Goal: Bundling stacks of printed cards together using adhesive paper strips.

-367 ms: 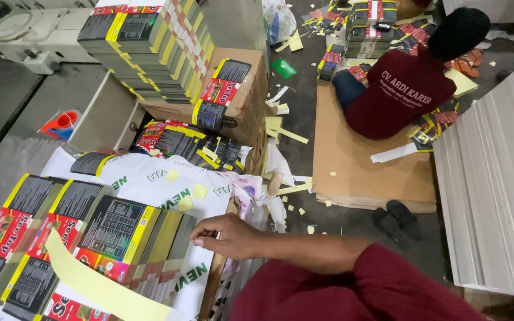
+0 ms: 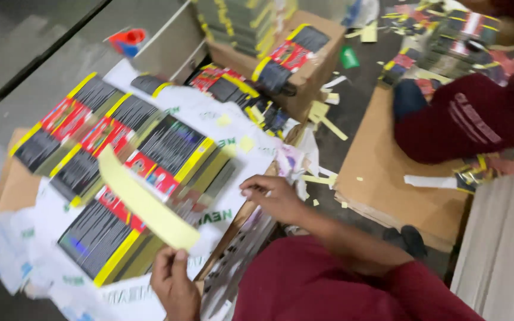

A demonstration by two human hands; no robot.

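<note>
Head view, blurred by motion. Left hand (image 2: pixel 174 285) at the near edge of the white printed sheet (image 2: pixel 236 116), fingers pinched on the lower end of a long yellow paper strip (image 2: pixel 144 205). The strip slants up and away over the flat packs (image 2: pixel 150 154), black with red and yellow bands, which lie in rows across the sheet. Right hand (image 2: pixel 275 199) sits at the sheet's right edge, fingers curled downward; cannot tell whether they grip anything.

More packs are stacked on a cardboard box (image 2: pixel 319 68) at the far edge. Beyond, a co-worker in a maroon shirt (image 2: pixel 465 119) sits on a cardboard sheet (image 2: pixel 388 178) on the floor, yellow scraps scattered around.

Judgement: the step in hand looks like handling one strip above the packs, strip lifted and not yet laid on any of them. Setting it down would call for a steady pinch and lining it up with a pack's yellow edge.
</note>
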